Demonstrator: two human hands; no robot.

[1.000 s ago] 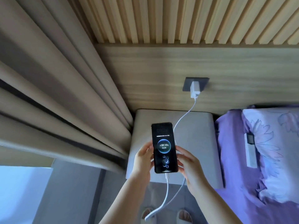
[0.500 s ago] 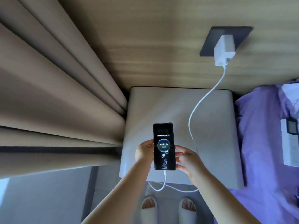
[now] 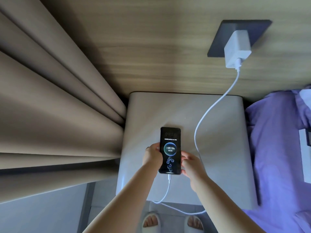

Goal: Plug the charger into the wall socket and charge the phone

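A white charger (image 3: pixel 237 49) sits plugged into the dark wall socket (image 3: pixel 223 36) on the wooden panel. Its white cable (image 3: pixel 200 125) curves down across the grey bedside table (image 3: pixel 218 165) and loops below the table's front edge to the bottom of the black phone (image 3: pixel 170 140). The phone's screen shows a charging animation reading 89.10%. The phone is low over or on the table top. My left hand (image 3: pixel 152 157) grips its left edge. My right hand (image 3: pixel 191 163) holds its right edge near the bottom.
Heavy beige curtains (image 3: pixel 58 106) hang close to the table's left side. A bed with purple sheets (image 3: pixel 276 148) borders the table on the right. My feet in white slippers (image 3: pixel 150 222) stand on the grey floor below the table.
The view has moved closer to the table. Both hands have brought the phone forward and lower, toward the table top. The cable now trails across the table surface.
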